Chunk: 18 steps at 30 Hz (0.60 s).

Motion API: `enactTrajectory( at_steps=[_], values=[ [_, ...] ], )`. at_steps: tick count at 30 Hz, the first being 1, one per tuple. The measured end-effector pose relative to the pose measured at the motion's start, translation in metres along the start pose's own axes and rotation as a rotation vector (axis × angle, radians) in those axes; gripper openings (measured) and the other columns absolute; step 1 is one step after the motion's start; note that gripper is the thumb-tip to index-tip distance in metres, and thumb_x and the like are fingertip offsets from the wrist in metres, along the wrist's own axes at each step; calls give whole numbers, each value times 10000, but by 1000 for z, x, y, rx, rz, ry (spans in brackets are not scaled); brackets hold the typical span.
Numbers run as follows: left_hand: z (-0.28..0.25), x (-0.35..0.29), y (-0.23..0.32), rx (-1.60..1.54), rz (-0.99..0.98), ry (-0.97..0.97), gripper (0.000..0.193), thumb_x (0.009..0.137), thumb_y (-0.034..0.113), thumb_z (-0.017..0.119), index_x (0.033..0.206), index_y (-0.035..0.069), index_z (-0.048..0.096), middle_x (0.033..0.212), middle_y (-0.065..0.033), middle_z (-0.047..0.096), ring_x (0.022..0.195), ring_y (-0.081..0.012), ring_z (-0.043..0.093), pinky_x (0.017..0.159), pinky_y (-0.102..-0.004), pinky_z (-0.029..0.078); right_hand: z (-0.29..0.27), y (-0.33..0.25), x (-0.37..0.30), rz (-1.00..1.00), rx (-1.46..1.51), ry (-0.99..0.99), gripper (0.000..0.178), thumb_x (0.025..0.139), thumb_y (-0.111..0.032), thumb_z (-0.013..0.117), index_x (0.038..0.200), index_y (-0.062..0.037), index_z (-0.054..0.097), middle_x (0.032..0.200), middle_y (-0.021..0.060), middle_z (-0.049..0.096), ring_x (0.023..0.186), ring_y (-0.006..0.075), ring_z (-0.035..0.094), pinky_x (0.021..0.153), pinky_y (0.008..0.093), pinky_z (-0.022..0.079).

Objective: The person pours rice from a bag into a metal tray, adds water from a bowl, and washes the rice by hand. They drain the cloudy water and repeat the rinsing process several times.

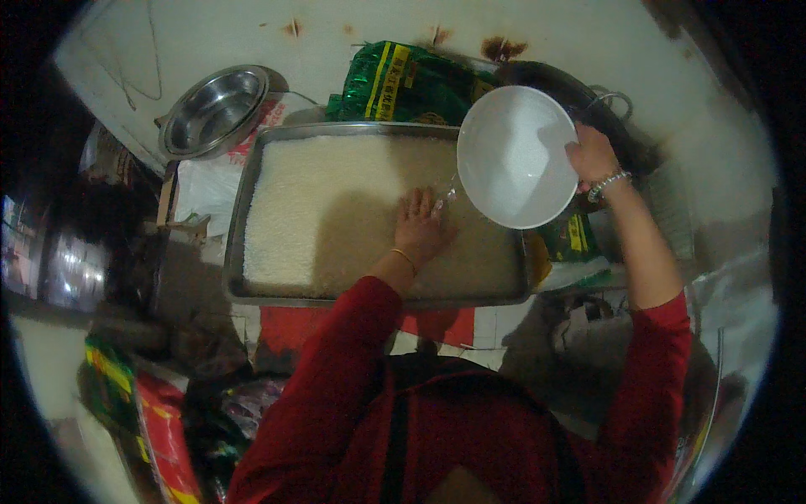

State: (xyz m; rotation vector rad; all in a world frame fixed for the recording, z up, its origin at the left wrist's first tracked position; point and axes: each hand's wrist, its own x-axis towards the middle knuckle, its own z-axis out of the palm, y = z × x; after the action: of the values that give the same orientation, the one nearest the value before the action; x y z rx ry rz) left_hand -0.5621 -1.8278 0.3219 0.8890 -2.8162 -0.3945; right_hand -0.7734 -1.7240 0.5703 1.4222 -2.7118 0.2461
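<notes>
A deep metal tray [236, 235] holds a layer of white rice [294, 193], spread nearly level. My left hand [418, 231] lies over the rice right of the middle, fingers stretched out and grasping nothing. In my right hand [593, 156] is the right rim of a white bowl [514, 160], tilted over the tray's right part. From the bowl's left edge a thin clear stream of water [449, 195] seems to fall close beside my left fingertips. Shadow darkens the rice around my left hand, so how deep any water stands there is unclear.
A steel basin [220, 109] stands beyond the tray's far left corner. Green plastic sacks [420, 82] lie behind the tray, near a dark round pan [558, 84]. More colourful bags [159, 420] are low on the left. A whitish wall [319, 29] rises behind.
</notes>
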Motion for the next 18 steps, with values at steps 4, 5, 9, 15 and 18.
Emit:
enactTrajectory(
  at_steps=[4, 5, 9, 15, 18],
  values=[
    [1, -2, -2, -57, 12, 41, 696, 829, 549, 422, 1387, 153, 294, 1467, -121, 183, 1364, -325, 98, 1074, -522, 73, -4, -13, -2, -116, -74, 184, 346, 746, -157, 551, 1053, 2, 536, 815, 234, 613, 773, 395, 599, 733, 467, 485],
    [1, -2, -2, -54, 18, 46, 700, 824, 547, 433, 1387, 154, 294, 1465, -121, 189, 1362, -328, 102, 1073, -524, 75, -5, -16, -4, -165, -97, 257, 368, 747, -155, 554, 1082, -4, 524, 807, 231, 614, 762, 397, 598, 724, 470, 487],
    [0, -2, 1, -25, 41, 28, 717, 808, 535, 471, 1386, 152, 288, 1459, -124, 201, 1357, -340, 120, 1070, -530, 87, -7, -16, -4, -101, -133, 367, 412, 759, -146, 553, 1149, -29, 491, 782, 226, 614, 733, 397, 598, 685, 477, 492],
    [-6, 11, -8, 100, -34, 126, 752, 810, 538, 475, 1381, 91, 277, 1457, -136, 202, 1352, -342, 135, 1068, -535, 95, -27, 41, 21, 16, -183, 612, 453, 789, -158, 547, 1220, -61, 446, 759, 229, 616, 709, 395, 603, 643, 481, 493],
    [-5, 22, -18, 79, -61, 134, 756, 818, 545, 460, 1377, 70, 278, 1454, -146, 204, 1352, -344, 134, 1069, -534, 93, -28, 88, 40, 213, -254, 549, 469, 798, -154, 537, 1243, -62, 420, 796, 221, 621, 732, 396, 605, 646, 482, 494]
  ],
)
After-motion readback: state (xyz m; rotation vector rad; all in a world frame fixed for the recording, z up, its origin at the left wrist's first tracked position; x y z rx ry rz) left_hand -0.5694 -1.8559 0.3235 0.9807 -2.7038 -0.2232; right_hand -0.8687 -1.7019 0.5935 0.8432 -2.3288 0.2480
